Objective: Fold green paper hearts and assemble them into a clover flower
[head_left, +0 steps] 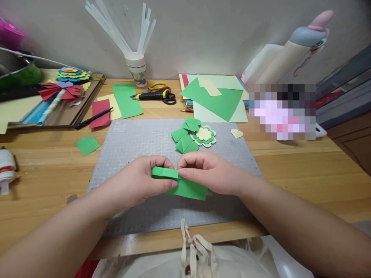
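Note:
Over the grey cutting mat [136,143], both hands grip a piece of green paper [191,189] with a strip folded over along its upper edge. My left hand [145,175] pinches the fold, its thumb in front and the fingers behind. Thumb and fingers of my right hand [208,170] are closed on the same paper, near the end of the folded strip. Just beyond the hands lie several folded green paper pieces [185,143] and a layered paper flower [204,134] in green and cream. A small cream paper heart [237,133] rests on the mat's right side.
Green paper [127,101], a utility knife [152,95] and scissors [169,99] lie behind the mat. Paper cups with white strips [136,69] stand by the wall. Stacked paper sheets [220,102] sit back right, a glue bottle [6,170] at far left, a green square [87,145] beside the mat.

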Available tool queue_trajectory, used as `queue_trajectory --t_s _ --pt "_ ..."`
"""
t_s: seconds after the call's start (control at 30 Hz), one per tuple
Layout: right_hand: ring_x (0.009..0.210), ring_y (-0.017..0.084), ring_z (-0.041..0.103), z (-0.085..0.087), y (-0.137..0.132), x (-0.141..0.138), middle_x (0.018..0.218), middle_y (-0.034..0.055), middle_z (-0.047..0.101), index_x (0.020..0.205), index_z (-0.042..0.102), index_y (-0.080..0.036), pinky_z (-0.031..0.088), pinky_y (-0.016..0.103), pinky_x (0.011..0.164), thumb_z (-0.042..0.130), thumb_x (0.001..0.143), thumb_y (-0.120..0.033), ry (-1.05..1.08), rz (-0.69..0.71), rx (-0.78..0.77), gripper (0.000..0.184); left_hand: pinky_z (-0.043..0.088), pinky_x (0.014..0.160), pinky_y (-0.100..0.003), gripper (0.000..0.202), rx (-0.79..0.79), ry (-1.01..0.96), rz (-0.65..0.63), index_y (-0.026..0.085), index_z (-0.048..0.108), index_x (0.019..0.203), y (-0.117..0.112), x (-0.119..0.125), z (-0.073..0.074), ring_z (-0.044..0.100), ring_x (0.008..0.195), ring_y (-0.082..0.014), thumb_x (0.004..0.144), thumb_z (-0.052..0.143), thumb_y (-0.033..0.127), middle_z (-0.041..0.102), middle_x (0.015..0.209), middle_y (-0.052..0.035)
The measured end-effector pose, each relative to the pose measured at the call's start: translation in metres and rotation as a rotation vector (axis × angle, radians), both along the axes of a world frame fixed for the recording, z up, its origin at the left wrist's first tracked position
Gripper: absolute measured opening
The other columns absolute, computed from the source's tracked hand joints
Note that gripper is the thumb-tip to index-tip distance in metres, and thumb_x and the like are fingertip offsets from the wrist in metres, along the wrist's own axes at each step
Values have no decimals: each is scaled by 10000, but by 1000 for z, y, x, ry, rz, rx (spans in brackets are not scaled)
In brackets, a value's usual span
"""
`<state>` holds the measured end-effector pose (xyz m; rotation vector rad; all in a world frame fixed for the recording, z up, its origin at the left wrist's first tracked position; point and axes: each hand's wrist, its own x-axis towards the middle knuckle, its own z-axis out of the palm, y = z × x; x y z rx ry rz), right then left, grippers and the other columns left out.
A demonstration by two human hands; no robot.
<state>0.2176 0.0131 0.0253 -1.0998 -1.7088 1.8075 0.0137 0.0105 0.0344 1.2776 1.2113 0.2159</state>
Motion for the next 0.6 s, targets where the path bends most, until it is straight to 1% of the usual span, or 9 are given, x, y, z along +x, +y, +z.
queue_trajectory --t_s 0.1,0.17,0.27,0.37,0.47,0.53,0.6 --pt "588 92 399 -12 -1 -1 651 -48 458 733 555 -167 305 234 537 566 832 -324 22 -76 -45 186 305 568 -206 260 9 -98 51 229 607 917 2 0 -6 441 631 -103 772 692 427 550 696 60" --pt "568 90 380 -18 -1 0 634 -54 439 728 548 -170 282 233 520 572 827 -340 29 -109 -87 199 314 590 -200 236 28 -179 111 220 617 902 3 -1 -12 441 651 -100 807 655 433 548 707 56" --pt "559 90 372 -23 0 2 626 -57 430 739 542 -174 274 233 515 570 834 -362 40 -152 -135 213 314 595 -198 185 32 -251 178 201 622 865 5 -1 -19 428 634 -92 814 629 379 539 683 57" --pt "570 92 370 -25 0 2 633 -55 423 749 540 -174 280 234 526 561 850 -368 38 -159 -150 220 318 597 -200 169 31 -244 191 191 625 857 6 1 -23 432 633 -94 797 631 349 544 673 54" --pt "584 95 365 -26 -2 1 641 -53 415 751 540 -173 289 234 535 552 859 -356 36 -133 -139 213 321 581 -207 172 58 -183 172 187 617 829 5 3 -23 427 619 -100 767 654 343 529 655 55" --pt "589 97 358 -26 -4 1 641 -53 403 749 537 -173 289 233 535 541 865 -347 33 -108 -126 209 346 592 -216 173 106 -165 145 194 621 856 3 3 -24 456 649 -111 741 673 311 559 706 45" --pt "600 99 367 -26 -6 0 652 -50 411 762 540 -172 296 231 540 535 870 -332 25 -76 -112 193 370 616 -226 152 158 -162 113 198 629 869 2 2 -26 480 688 -123 755 662 293 583 759 33"
